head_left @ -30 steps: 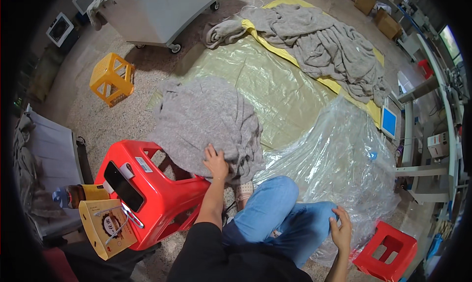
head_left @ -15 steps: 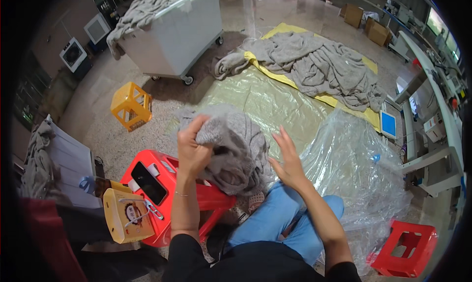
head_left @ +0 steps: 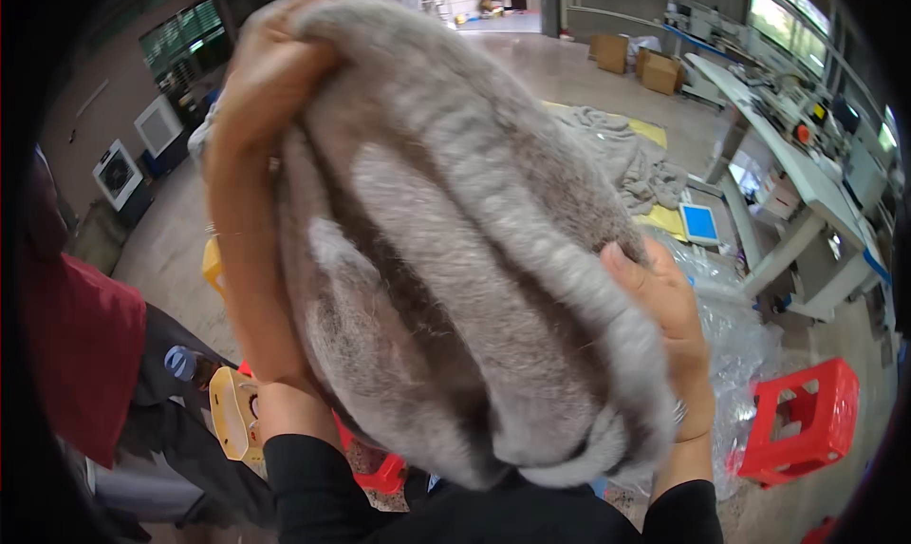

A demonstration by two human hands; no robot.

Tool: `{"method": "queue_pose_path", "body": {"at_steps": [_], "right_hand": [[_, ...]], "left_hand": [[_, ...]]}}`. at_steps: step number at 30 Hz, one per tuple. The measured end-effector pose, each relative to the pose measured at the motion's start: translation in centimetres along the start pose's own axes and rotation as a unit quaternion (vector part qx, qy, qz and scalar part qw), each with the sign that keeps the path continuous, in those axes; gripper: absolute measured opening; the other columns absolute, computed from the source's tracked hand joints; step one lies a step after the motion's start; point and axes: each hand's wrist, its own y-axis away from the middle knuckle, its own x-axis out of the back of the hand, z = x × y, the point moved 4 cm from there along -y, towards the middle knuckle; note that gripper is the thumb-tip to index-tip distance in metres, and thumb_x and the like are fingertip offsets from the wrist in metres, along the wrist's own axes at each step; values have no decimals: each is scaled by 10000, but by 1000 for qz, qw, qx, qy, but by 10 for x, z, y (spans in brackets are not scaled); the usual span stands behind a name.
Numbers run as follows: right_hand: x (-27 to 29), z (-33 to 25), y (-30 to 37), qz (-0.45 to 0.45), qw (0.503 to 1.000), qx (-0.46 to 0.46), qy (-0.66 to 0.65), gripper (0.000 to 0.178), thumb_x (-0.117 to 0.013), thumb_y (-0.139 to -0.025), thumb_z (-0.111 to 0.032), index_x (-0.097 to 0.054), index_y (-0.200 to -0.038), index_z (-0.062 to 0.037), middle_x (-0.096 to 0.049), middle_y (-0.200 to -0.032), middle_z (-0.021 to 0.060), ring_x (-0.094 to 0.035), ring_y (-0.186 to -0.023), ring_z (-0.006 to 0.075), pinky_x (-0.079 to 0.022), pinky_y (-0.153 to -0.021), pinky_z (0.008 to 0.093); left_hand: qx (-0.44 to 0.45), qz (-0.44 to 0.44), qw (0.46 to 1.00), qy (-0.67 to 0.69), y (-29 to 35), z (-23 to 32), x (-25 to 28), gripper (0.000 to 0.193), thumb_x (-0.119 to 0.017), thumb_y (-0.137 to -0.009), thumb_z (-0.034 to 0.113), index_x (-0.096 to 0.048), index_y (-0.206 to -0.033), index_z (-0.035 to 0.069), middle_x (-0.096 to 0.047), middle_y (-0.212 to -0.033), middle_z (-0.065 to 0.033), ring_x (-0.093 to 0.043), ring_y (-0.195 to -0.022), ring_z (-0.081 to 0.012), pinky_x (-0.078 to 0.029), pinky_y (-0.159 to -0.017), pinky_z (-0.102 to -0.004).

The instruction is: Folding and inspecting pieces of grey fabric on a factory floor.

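A large grey fluffy cloth [head_left: 455,240], bunched into thick folds, is held up close before me and covers most of the middle. My left hand [head_left: 285,65] is raised at the cloth's upper left edge, its blurred fingers closed on the material. At the lower right edge, my right hand [head_left: 669,307] grips the cloth, thumb on the near side and the other fingers mostly hidden behind it. My lap and much of the floor are hidden by the cloth.
A person in a red shirt [head_left: 90,345] stands at my left, near a yellow carton [head_left: 226,416]. To the right are a red stool [head_left: 840,392], clear plastic sheeting [head_left: 735,349] and a long white worktable [head_left: 773,140]. Another grey fabric heap [head_left: 617,155] lies beyond.
The cloth has come up from beside the red stool towards me and spread wider. My left hand has risen with it. My right hand, open and apart before, now grips its edge. The view has tilted up.
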Motion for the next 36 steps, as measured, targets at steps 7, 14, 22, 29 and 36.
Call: {"method": "queue_pose_path", "body": {"at_steps": [7,14,22,29,36], "right_hand": [[178,95,93,255,921,-208,206,412,-646,-864,-252,-569,-1146,39,-616,-1099,72,-563,-991,129,-434,-881,280],[264,179,196,501,612,-51,610,357,-733,-719,-173,-574,-1000,-21,-587,-956,134,-562,-862,267,-435,-796,358],[177,174,180,145,628,32,764,352,-697,-690,-81,-567,-1016,-50,-518,-1055,125,-483,-976,311,-389,-809,414],[172,189,158,116,533,-93,833,348,-683,-701,-173,-590,-1028,-97,-525,-1024,81,-488,-921,273,-411,-782,396],[192,192,172,121,556,-26,822,301,-623,-721,-56,-607,-1021,-79,-545,-905,76,-515,-846,267,-425,-741,375]], "left_hand": [[350,-110,914,176,162,-174,-274,341,-695,-638,70,-654,-970,2,-674,-858,-104,-624,-792,-169,-490,-729,-298],[128,31,989,-73,296,-184,-346,433,-729,-693,94,-593,-1103,61,-494,-1183,-182,-482,-1085,-350,-418,-895,-386],[251,-79,957,-119,378,-155,-289,544,-759,-646,127,-563,-1148,53,-529,-1135,-170,-501,-1054,-337,-418,-885,-390],[259,-94,957,-90,409,-153,-285,692,-768,-601,118,-514,-1243,76,-518,-1199,-180,-492,-1120,-353,-417,-933,-413],[308,65,943,-103,378,-148,-261,118,-610,-784,-24,-637,-890,20,-630,-889,-95,-598,-746,-196,-451,-603,-269]]}}
